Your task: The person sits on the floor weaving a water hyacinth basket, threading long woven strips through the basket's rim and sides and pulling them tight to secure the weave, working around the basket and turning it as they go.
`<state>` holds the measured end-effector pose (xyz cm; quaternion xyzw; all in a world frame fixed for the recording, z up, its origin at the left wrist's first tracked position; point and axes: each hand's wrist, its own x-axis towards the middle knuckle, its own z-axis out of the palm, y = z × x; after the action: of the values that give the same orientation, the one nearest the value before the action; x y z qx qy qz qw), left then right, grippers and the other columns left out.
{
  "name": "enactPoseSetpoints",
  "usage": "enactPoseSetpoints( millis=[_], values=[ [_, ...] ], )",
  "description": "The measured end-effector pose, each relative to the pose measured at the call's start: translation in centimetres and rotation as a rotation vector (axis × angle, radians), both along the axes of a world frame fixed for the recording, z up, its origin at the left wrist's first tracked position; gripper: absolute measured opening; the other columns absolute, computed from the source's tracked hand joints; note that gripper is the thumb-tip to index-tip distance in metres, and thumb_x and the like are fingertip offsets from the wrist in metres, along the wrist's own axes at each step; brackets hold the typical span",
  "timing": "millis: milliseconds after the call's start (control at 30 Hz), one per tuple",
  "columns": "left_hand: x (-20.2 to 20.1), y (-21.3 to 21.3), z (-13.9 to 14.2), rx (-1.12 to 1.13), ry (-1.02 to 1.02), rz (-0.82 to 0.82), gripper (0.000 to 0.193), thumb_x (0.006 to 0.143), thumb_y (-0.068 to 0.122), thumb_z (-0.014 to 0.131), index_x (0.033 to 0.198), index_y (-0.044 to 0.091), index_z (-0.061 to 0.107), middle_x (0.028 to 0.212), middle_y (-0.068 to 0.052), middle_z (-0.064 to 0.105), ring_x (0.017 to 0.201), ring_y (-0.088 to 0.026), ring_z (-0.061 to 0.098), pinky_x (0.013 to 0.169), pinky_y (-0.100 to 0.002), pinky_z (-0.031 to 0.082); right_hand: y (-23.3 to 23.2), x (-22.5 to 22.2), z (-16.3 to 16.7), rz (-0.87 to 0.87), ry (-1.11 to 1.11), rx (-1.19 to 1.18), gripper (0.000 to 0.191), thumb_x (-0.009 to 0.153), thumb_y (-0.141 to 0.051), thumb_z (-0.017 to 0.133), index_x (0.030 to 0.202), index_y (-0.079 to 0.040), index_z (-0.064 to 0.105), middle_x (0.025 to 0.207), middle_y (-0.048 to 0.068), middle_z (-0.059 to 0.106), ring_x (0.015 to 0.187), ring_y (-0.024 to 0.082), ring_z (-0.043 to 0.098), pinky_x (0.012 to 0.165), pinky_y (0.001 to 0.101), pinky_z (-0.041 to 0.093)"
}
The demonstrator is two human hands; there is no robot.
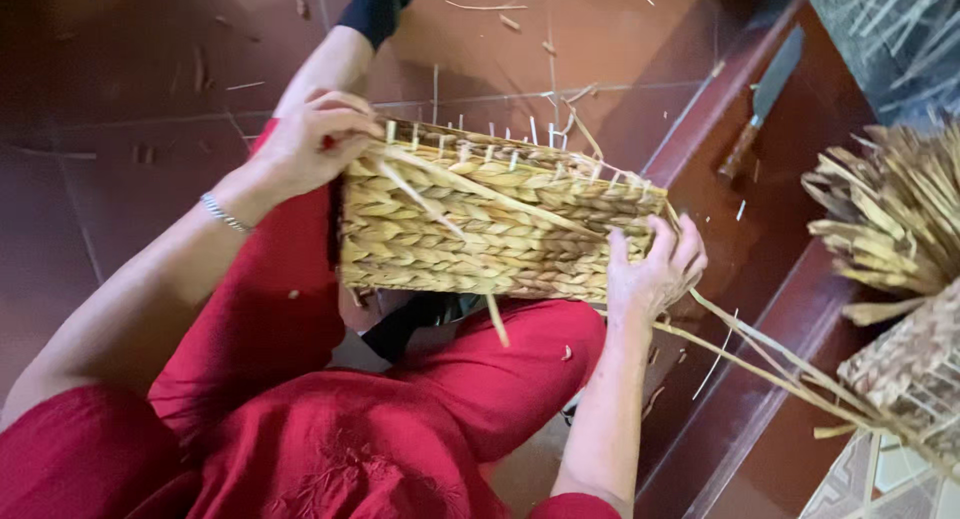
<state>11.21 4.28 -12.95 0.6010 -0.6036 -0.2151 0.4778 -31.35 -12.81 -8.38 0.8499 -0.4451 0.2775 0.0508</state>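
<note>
A rectangular basket (480, 234) woven of braided straw rests on my lap, over red trousers (300, 379). My left hand (315, 139) grips its upper left corner, fingers pinching a loose straw strand (450, 179) that runs across the basket's side. My right hand (655, 264) holds the lower right corner, fingers wrapped round the edge. Thin white stakes stick up along the basket's top rim. A silver bracelet (225, 214) sits on my left wrist.
A knife (765, 94) with a wooden handle lies on the dark red step at upper right. A bundle of dried straw (890, 214) and another woven piece (920, 369) stand at right. Long straw strands trail from my right hand. Straw scraps litter the tiled floor.
</note>
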Motion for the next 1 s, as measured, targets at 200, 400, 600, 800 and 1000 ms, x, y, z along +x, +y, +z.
enactPoseSetpoints(
  millis=[200,400,600,800,1000],
  values=[
    [0.0,-2.1,0.7,0.015,-0.226,-0.023,0.017,0.085,0.0,0.072,0.101,0.004,0.077,0.096,-0.01,0.068,0.096,-0.029,0.063,0.094,-0.046,0.048,4.0,14.1,0.7,0.505,-0.119,0.198,0.028,0.086,-0.012,0.086,0.11,-0.007,0.071,0.113,0.005,0.066,0.105,0.027,0.059,0.093,0.0405,0.048],
    [-0.5,-1.2,0.1,0.048,-0.214,0.024,0.025,0.085,-0.007,0.067,0.108,0.001,0.073,0.099,-0.013,0.065,0.098,-0.034,0.063,0.088,-0.042,0.052,4.5,19.5,0.6,0.593,0.01,0.239,0.02,0.085,-0.011,0.081,0.1,-0.009,0.069,0.1,0.008,0.063,0.095,0.03,0.058,0.084,0.0417,0.05],
    [-0.3,-0.9,-0.4,0.229,0.148,-0.059,0.043,0.074,-0.009,0.064,0.116,0.003,0.072,0.108,-0.014,0.062,0.097,-0.028,0.068,0.078,-0.035,0.056,4.5,21.2,2.0,0.548,-0.202,0.502,0.012,0.093,-0.003,0.074,0.102,-0.007,0.067,0.089,0.007,0.066,0.077,0.023,0.067,0.067,0.0343,0.052],
    [-1.0,-0.7,0.5,0.115,-0.04,-0.083,0.033,0.069,0.015,0.09,0.09,0.001,0.07,0.102,-0.016,0.061,0.099,-0.036,0.059,0.082,-0.041,0.051,4.4,22.5,2.1,0.499,-0.359,0.702,0.012,0.092,-0.008,0.076,0.102,-0.005,0.069,0.089,0.005,0.071,0.074,0.013,0.069,0.062,0.0278,0.053],
    [-2.3,-0.7,2.4,0.009,-0.168,0.075,0.033,0.092,0.016,0.08,0.118,0.003,0.064,0.108,-0.014,0.06,0.103,-0.037,0.058,0.087,-0.046,0.051,3.9,21.0,1.8,0.435,-0.29,0.848,0.02,0.087,-0.018,0.081,0.099,-0.006,0.072,0.084,0.004,0.075,0.073,0.012,0.071,0.065,0.0285,0.056]
  ],
)
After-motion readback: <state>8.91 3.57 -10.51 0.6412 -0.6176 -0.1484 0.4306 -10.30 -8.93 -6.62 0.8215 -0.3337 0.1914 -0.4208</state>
